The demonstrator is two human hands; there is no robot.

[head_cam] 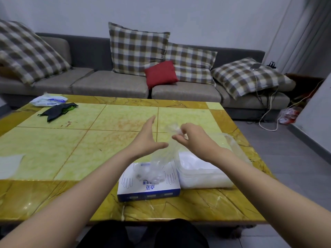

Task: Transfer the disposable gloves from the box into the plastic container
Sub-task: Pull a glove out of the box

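Plastic film, clear and thin, forms the disposable glove (169, 151) pinched by the curled fingers (178, 137) of the right hand (195, 140). The hand is raised above the surface. The glove hangs from the pinch down to the top opening of the white and blue cardboard glove box (148, 191), where more crumpled clear gloves (148, 173) show. The left hand (146, 138) is held just beside the hanging glove with its fingers (151, 121) straight and together and the thumb spread towards the film; it grips nothing, and contact with the film cannot be determined.

The box lies flat near the front edge of the yellow-green marbled tile surface (71, 149). The translucent rectangular plastic container (202, 176) stands just beside it on the right, with pale contents inside.

At the far left corner lie a black crumpled item (57, 110) and a white packet (48, 101). Behind stands a grey sofa (111, 86) carrying checked cushions (136, 49) and one red cushion (161, 74).
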